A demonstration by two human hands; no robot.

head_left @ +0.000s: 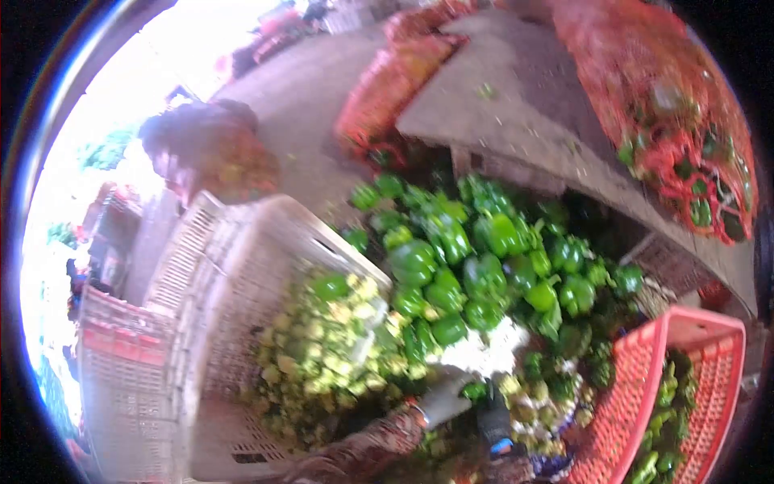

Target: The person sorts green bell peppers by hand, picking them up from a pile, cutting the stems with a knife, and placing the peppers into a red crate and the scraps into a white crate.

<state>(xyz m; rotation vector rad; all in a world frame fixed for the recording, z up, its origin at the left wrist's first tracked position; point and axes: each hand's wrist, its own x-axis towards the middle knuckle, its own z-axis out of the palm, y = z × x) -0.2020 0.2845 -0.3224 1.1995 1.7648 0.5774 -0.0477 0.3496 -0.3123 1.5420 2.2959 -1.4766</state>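
Observation:
My left hand (447, 401), in a pale glove below a patterned sleeve, reaches in from the lower left. A small green pepper (474, 391) is at its fingertips. Close beside it on the right is my right hand (493, 418), dark and blurred, with a bit of blue near the wrist; its fingers cannot be made out. Beyond both hands lies a large pile of green peppers (484, 274), with a bright white patch (488, 348) at its near edge. Left of the hands, a pale crate (234, 323) on its side has yellow-green pieces (330, 347) at its mouth.
A red crate (641, 387) holding green peppers stands at the lower right. Red mesh sacks (391, 89) lie at the top, and a larger mesh sack (669, 105) is at the upper right. More crates (121, 371) stand at the left, near a blurred person (210, 149).

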